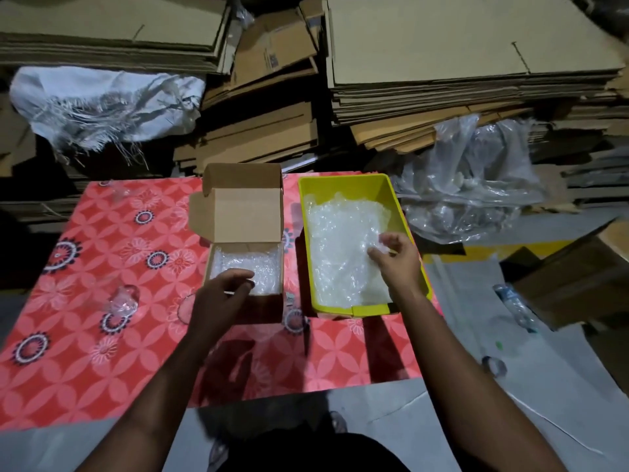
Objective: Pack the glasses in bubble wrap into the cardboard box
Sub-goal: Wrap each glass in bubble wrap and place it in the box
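Left hand hovered over the near edge of the open cardboard box, fingers loosely curled, holding nothing visible. Bubble wrap lined the box beneath it. Right hand pinched the bubble wrap sheets inside the yellow bin. A clear glass lay left of the left hand.

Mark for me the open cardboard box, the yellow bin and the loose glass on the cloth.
cardboard box (238,212): head view, inner face of its raised lid.
yellow bin (343,186): head view, far inside wall above the bubble wrap.
glass (124,301): head view, its clear body, left of the box.
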The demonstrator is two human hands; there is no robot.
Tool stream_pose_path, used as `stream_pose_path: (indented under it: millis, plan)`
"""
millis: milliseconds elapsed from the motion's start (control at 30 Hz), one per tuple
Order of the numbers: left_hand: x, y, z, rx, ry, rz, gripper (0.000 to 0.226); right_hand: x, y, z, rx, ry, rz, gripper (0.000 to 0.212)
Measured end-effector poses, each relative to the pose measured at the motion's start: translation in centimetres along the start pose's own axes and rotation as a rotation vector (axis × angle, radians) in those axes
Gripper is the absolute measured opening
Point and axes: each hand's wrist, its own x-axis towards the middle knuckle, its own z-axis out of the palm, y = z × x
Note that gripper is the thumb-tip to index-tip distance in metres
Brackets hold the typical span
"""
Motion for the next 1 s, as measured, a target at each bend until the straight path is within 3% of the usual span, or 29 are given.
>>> stream_pose_path:
  millis: [133,233,367,400,467,533,600,667,733,867,1000]
  plan:
    - [-0.3,1.1,0.6,-0.071,-0.081,-0.016,0.017,-1.4,-1.5,-1.0,0.208,0.019,-0.076,0.067]
    - [-0.1,1.6,0.8,-0.056,-0.149,-0.016,0.018,-1.7,-2.8,-1.3,0.241,-0.11,0.004,0.073]
    - [-0.2,3.0,0.4,-0.248,-0.196,0.009,0.02,-3.9,-5.2,-0.4,0.569,-0.283,0.115,0.091]
    - [-0.3,3.6,0.1,-0.304,-0.214,0.014,0.021,-4.9,-6.0,0.2,0.613,-0.325,0.132,0.082]
    - [-0.8,5.3,-0.6,-0.433,-0.285,-0.008,0.026,-6.9,-7.4,1.7,0.623,-0.397,0.132,0.04]
    - [-1.1,6.5,-1.4,-0.58,-0.396,-0.108,0.039,-8.9,-8.4,3.2,0.598,-0.449,0.118,0.024]
    - [-1.4,7.0,-2.4,-0.716,-0.49,-0.164,0.045,-10.5,-9.1,4.8,0.558,-0.462,0.109,0.026]
    - [-1.9,7.1,-3.3,-0.763,-0.52,-0.158,0.033,-11.9,-9.3,6.5,0.527,-0.467,0.095,0.029]
    - [-2.5,7.4,-4.3,-0.776,-0.461,-0.15,0.019,-13.0,-9.7,7.9,0.534,-0.516,0.111,0.026]
    - [-3.3,6.1,-6.1,-0.802,-0.307,-0.134,0.027,-14.9,-10.5,9.6,0.615,-0.752,0.218,0.04]
    - [-4.0,3.8,-7.7,-0.664,-0.164,-0.088,0.037,-16.3,-9.9,11.3,0.487,-0.722,0.19,0.04]
